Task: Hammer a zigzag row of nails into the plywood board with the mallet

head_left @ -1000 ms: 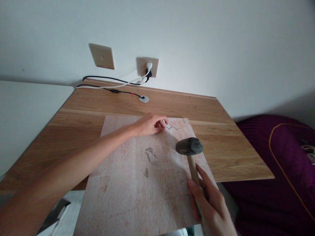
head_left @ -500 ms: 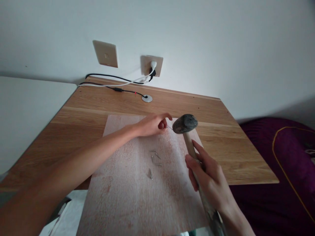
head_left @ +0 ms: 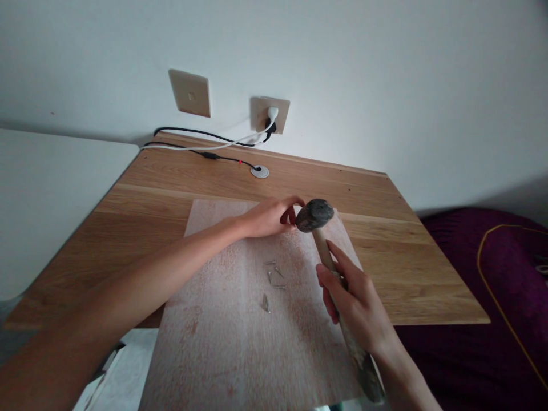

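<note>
My left hand reaches across a pale reddish board and pinches something small at its far edge; the hammer head hides it. My right hand is wrapped round the wooden handle of a hammer. The dark, worn hammer head sits right beside my left fingertips, low over the board. Several loose nails lie scattered in the middle of the board, between my two arms.
The board lies on a wooden desk against a white wall. Black and white cables run from a wall socket to a metal grommet. A blank wall plate is left of the socket. A purple cushion lies right.
The hammer head has swung from the board's right side up and left to my left fingertips. My right hand slid forward with it. My left hand stays pinched at the same spot.
</note>
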### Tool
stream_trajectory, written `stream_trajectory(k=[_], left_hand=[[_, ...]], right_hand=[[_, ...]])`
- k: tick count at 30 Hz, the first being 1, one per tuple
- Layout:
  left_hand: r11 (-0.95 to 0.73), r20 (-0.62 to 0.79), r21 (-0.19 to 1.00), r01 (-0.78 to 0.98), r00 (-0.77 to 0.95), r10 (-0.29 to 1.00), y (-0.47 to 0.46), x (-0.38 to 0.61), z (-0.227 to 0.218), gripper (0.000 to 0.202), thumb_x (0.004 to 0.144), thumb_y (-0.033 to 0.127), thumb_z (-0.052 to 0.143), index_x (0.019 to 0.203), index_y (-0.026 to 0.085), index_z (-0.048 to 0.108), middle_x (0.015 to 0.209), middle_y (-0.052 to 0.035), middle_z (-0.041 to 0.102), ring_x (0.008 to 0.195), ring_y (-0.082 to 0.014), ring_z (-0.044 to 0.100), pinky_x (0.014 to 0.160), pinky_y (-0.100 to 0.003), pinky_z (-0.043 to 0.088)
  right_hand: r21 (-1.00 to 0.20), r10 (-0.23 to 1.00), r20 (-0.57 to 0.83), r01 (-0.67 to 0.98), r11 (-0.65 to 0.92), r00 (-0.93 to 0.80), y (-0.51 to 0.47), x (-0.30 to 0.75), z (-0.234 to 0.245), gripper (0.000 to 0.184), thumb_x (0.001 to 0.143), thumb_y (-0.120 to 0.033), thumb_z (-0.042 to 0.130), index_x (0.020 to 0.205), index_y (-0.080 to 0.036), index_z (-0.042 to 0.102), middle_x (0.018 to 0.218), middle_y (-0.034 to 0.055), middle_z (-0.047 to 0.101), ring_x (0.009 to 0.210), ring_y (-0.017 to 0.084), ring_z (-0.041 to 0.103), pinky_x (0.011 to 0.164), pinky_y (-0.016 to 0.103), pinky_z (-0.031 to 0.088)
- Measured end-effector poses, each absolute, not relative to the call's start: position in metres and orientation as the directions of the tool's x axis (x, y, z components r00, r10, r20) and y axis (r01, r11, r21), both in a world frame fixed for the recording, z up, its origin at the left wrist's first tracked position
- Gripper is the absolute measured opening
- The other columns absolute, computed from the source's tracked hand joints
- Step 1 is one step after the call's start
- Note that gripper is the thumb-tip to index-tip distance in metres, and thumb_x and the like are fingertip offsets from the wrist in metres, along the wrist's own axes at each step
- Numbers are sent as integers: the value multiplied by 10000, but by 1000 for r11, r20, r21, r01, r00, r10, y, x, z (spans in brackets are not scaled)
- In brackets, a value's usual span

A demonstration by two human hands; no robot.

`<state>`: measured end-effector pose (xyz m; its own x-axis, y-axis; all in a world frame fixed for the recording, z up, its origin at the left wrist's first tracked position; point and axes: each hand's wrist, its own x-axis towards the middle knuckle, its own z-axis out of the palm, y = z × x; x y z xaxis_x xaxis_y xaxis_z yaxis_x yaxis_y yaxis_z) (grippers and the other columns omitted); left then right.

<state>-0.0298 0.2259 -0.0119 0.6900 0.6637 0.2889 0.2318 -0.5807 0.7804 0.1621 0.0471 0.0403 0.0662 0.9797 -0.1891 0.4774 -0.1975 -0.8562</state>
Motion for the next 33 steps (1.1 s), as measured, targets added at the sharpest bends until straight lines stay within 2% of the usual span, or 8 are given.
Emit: stream_trajectory(k=[5,11,21,27,33], left_hand=[[-564,278,793,232,685,673,228,-29,-13,446,862,102,742,1289,177,635,895,-24,800,770,-161,709,754,-289,505],[-532,265,817,223,674,689,229,-30,-13,452,849,116,744,1286,172,641,849,-7,765,767,-163,711,722,-276,511],[-565,294,794,225,671,681,227,-30,-11,454,829,59,730,1258,183,653,822,6,757,751,-163,697,735,-286,489],[-559,289,801,216,678,676,227,-30,-11,437,843,94,740,1264,175,654,872,-15,776,767,-166,696,743,-290,486],[-518,268,831,205,668,694,227,-31,-10,403,843,99,748,1228,178,663,847,-5,768,780,-162,711,762,-282,504]], right_hand=[[-889,980,-183,412,-200,81,48,162,42,758,989,-569,615,1554,-68,542,585,-120,507,344,87,446,335,225,356],[-891,984,-159,419,-177,78,45,166,45,664,1052,-527,598,1556,-98,549,497,-124,506,355,94,451,369,219,376],[-880,985,-163,444,-169,52,47,164,38,636,1050,-525,588,1546,-128,554,584,-126,483,351,71,431,353,208,344],[-872,983,-175,454,-184,63,48,164,35,653,1042,-533,587,1562,-140,548,583,-121,491,346,71,432,348,206,332],[-874,978,-205,442,-205,48,51,163,40,714,1006,-555,597,1548,-94,542,556,-123,488,346,83,442,342,215,356]])
